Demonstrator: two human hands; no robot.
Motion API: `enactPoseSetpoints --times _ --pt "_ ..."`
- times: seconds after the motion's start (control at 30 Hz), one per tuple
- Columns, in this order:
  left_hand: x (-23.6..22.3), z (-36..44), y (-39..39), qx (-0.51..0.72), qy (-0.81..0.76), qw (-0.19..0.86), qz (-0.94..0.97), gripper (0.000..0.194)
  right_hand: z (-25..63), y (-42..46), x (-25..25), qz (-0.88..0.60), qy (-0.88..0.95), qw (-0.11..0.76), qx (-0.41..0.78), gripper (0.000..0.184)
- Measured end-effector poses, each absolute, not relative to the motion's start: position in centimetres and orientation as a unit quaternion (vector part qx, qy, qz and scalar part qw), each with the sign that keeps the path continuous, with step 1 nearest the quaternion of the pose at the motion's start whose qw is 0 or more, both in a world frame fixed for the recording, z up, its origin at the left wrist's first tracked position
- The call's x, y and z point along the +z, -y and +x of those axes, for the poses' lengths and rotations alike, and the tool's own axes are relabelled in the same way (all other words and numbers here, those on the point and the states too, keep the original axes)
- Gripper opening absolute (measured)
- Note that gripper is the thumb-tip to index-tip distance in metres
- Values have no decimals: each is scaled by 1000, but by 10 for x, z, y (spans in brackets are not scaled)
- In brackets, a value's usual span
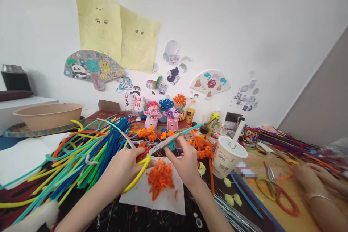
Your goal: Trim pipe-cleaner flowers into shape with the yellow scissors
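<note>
While the left hand [123, 168] grips the yellow-handled scissors [152, 156], its fingers closed through the loops, the blades point toward 2 o'clock and meet a teal pipe cleaner [187, 130]. The right hand [185, 163] sits just beside the blades at 3 o'clock, fingers pinched on the teal stem. Below both hands, at 6 o'clock, a heap of orange trimmings [160, 177] lies on a white paper sheet [163, 201] on the bench [292, 186]. At 9 o'clock spreads a bundle of coloured pipe cleaners [81, 148]; at 3 o'clock stands a paper cup [227, 157]. Another person's hand [312, 177] rests at the far right.
</note>
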State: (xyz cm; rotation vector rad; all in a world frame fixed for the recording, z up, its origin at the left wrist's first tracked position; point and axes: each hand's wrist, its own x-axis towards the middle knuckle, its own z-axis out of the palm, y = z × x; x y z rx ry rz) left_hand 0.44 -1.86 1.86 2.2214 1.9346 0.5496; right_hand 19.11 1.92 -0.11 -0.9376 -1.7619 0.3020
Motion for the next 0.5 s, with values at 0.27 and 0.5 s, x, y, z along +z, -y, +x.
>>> enactPoseSetpoints --times 0.27,0.5 --pt "20 8 23 177 -655 76 731 33 190 -20 0 -382 747 532 110 10" --pt "22 12 24 177 -654 97 729 29 189 -18 0 -365 757 528 122 10"
